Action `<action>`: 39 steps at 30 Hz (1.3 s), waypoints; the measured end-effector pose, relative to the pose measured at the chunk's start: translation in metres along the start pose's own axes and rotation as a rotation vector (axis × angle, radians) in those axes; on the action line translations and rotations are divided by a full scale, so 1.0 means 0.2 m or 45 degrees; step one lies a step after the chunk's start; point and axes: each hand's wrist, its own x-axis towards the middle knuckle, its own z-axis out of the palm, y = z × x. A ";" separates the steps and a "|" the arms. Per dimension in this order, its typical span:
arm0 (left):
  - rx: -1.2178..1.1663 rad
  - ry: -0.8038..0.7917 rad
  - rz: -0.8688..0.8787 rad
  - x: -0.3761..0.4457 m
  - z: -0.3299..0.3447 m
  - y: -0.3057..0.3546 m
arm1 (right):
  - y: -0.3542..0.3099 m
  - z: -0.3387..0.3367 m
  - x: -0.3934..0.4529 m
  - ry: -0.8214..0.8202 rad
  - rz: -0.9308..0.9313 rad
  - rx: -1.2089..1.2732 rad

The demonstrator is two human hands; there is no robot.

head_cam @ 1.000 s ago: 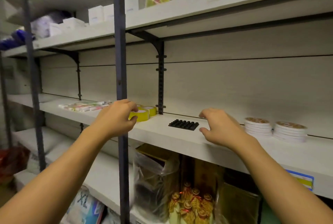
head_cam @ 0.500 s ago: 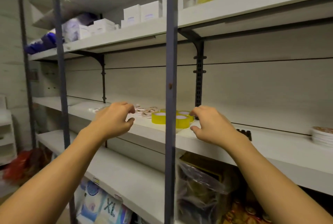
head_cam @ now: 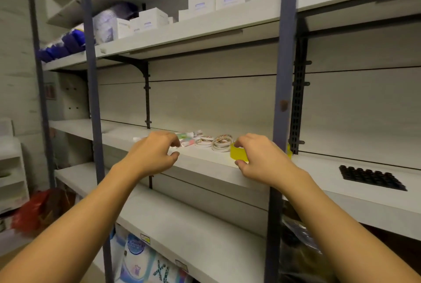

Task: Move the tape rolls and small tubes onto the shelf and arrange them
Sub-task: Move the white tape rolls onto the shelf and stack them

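Since half a second ago the right hand has closed on the yellow tape roll at the shelf front, pinching its stiff, light rim, while the left hand hovers loosely curled and empty beside the small tubes.

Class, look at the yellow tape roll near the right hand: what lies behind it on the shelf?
Behind the yellow tape roll lie thin white tape rolls and small tubes. The right hand covers the roll's right side, hiding whatever lies there.
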 end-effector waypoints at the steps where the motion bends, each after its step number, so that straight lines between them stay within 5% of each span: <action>1: -0.007 -0.004 0.006 0.03 0.03 -0.03 | -0.01 0.04 0.05 -0.001 0.002 -0.013; 18: 0.014 -0.103 0.262 0.79 0.49 -0.46 | 0.08 0.54 0.85 0.011 0.185 -0.065; 39: -0.199 -0.360 0.588 1.53 1.05 -0.45 | -0.03 0.95 1.04 -0.077 0.436 -0.335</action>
